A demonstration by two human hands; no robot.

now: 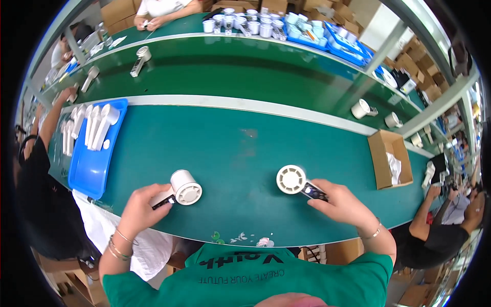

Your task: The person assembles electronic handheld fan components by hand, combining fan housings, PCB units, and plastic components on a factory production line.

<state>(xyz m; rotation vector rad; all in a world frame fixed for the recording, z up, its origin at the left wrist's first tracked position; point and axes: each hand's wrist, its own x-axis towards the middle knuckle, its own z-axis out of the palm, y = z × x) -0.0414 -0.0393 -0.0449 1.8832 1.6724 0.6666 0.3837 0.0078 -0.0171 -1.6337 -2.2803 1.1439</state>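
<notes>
On the left, my left hand [140, 207] grips the handle of a white handheld fan [183, 181]. Its drum-shaped head tilts toward me and shows a vented round end, with a dark strip in the handle. My right hand [338, 202] holds a second white handheld fan [291, 179] by its handle, thumb and fingers closed around the sides. That handle is uncovered and shows a dark circuit board [313, 191]. The round vented face of this fan points up. Both fans are at the near part of the green table [235, 153], apart from each other.
A blue tray [91, 171] of white fans stands at left, an open cardboard box [381, 158] at right. Beyond a pale rail [220, 102] runs a green belt [204, 66] carrying several fans. People sit on both sides and opposite. Small scraps [240, 238] lie at the near edge.
</notes>
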